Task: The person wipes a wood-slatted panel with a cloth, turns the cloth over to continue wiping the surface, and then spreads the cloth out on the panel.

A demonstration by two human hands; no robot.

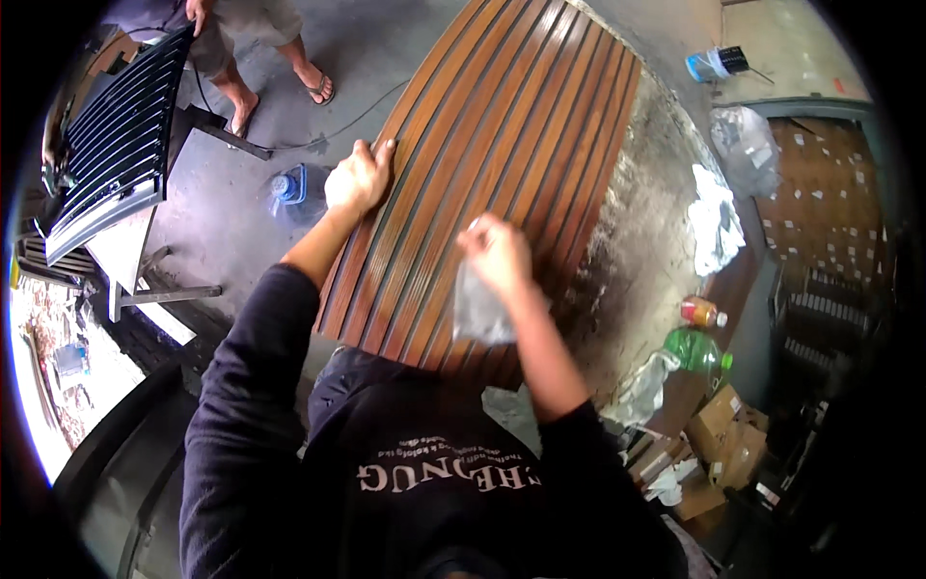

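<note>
Brown slatted panel [502, 125] lies right in front of the person; use it as landmark. Right hand [497, 256] is over its near half, fingers bunched, thumb and forefinger tips close; can't tell if they pinch the grey sheet [477, 314] just below. Left hand [360, 180] is at the panel's left edge, fingers curled; grip underneath can't be told. Step looks like hand-working the slats, left steadying; next move probably calls for a light right-hand pass along the grooves, left staying put. Blue jug [299, 193] left of panel, green bottle [692, 349] right. Far left of panel, another person [231, 87] by a black slatted panel [125, 121], upper body cut off. Right hand blurred; sheet, cloth or plastic, unclear; panel's support hidden.
</note>
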